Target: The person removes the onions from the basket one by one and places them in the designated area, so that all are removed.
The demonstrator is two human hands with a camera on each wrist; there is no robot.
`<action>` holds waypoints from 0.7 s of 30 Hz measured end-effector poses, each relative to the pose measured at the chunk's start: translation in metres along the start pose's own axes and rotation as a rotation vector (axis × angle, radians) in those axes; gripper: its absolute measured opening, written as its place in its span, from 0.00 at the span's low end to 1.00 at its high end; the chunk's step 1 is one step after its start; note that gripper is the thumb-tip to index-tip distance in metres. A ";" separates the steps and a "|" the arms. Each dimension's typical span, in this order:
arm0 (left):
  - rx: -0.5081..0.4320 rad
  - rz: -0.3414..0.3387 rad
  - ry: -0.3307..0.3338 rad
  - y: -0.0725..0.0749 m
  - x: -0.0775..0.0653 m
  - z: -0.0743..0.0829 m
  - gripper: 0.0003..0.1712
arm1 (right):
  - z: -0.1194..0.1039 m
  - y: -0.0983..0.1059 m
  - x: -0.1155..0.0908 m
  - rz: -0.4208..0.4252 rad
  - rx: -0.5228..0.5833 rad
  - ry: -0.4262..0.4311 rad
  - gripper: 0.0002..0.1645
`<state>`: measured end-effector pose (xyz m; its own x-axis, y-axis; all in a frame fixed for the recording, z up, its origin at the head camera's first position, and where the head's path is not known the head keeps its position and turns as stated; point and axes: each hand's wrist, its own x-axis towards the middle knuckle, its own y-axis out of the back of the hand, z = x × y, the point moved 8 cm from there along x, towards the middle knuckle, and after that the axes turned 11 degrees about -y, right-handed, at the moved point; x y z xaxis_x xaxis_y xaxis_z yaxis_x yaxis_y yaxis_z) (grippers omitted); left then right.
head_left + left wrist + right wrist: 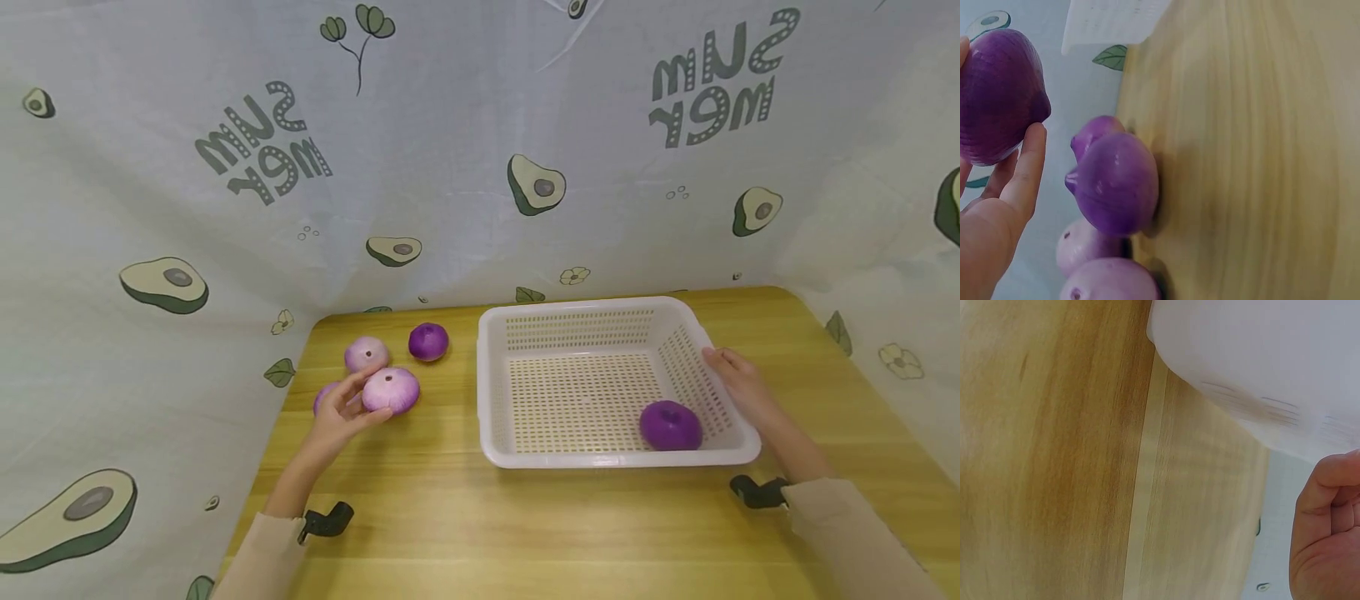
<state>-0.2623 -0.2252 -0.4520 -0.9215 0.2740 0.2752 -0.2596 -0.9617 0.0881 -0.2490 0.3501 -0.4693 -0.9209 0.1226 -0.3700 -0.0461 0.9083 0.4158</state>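
My left hand (339, 412) holds an onion (391, 391) between thumb and fingers, its pale root end facing up. In the left wrist view, the dark purple side of the held onion (1000, 97) shows, raised off the table. My right hand (742, 383) grips the right rim of a white plastic basket (585, 460); in the right wrist view its fingers curl at the basket's edge (1272, 369). One purple onion (671, 427) lies inside, at the near right corner. Close to the left hand are a pale onion (366, 353) and a partly hidden purple one (322, 397).
Another dark purple onion (428, 342) sits toward the back of the wooden table (525, 533), left of the basket. A pale cloth (450, 167) printed with avocados hangs behind and beside the table. Each wrist carries a black strap mount.
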 end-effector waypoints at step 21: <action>0.075 0.141 0.075 0.030 -0.047 -0.036 0.42 | -0.002 -0.002 -0.005 -0.009 0.009 -0.004 0.44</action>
<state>-0.2376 -0.2671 -0.4967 -0.9670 0.1322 0.2176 -0.1066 -0.9864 0.1254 -0.2452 0.3466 -0.4663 -0.9189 0.1161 -0.3771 -0.0509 0.9129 0.4051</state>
